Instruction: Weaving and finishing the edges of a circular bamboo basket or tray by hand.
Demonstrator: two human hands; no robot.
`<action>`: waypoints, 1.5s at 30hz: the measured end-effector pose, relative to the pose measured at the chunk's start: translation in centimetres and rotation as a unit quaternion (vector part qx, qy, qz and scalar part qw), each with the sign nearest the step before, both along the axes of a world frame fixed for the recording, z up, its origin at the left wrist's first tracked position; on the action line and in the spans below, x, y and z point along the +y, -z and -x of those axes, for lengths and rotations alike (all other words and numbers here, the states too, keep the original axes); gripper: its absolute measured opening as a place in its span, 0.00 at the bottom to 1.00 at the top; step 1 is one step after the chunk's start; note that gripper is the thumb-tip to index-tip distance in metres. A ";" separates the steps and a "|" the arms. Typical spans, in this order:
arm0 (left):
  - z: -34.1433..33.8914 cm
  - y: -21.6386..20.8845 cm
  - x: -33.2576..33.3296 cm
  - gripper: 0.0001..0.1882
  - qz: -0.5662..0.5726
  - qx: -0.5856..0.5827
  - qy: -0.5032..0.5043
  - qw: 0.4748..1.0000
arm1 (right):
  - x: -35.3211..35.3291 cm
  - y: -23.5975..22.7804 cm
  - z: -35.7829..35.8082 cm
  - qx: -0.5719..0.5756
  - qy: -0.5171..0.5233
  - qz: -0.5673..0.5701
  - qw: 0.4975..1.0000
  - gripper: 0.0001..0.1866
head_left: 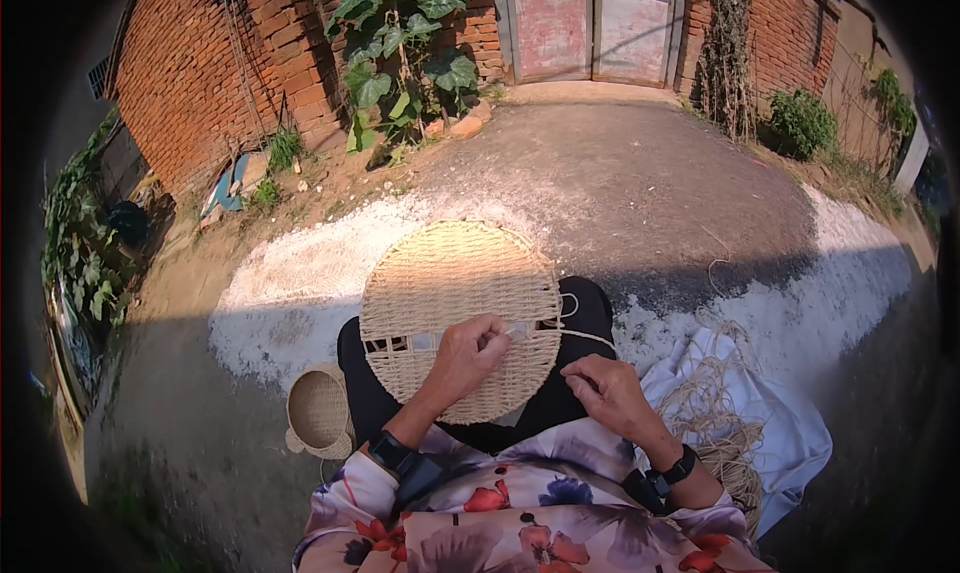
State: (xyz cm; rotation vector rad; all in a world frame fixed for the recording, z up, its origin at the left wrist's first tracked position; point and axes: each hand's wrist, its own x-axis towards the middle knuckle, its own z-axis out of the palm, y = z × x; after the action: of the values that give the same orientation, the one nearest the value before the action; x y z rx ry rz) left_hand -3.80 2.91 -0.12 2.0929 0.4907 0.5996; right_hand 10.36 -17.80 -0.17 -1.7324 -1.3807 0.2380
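Note:
A round woven disc of tan cord (460, 263) lies tilted across my lap. An open band with a few crossing strands runs across it, below its middle. Over this band rests my left hand (466, 357), its fingers curled closed against the weave; what they pinch is hidden. Just off the disc's lower right edge is my right hand (612, 401), thumb and forefinger drawn together, and I cannot make out what is between them. A loose cord (590, 337) leaves the disc's right edge and passes over my dark trouser leg above the right hand.
A small woven basket (320, 411) stands on the ground by my left leg. To my right, a tangled heap of cord (712, 423) lies on a white sheet (795, 443). Leafy plants (400, 53), brick walls and a faded double door (595, 28) stand ahead.

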 end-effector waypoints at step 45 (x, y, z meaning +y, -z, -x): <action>3.2 0.5 -0.4 0.29 -0.238 -0.002 -0.044 0.970 | 11.9 -0.3 3.7 -0.190 0.065 0.008 0.980 0.06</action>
State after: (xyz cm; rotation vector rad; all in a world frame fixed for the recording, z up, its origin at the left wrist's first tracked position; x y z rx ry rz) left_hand -6.98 2.46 -0.60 2.5293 0.4722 0.8387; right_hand 6.70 -5.92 0.11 -1.9427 -1.5254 -0.1641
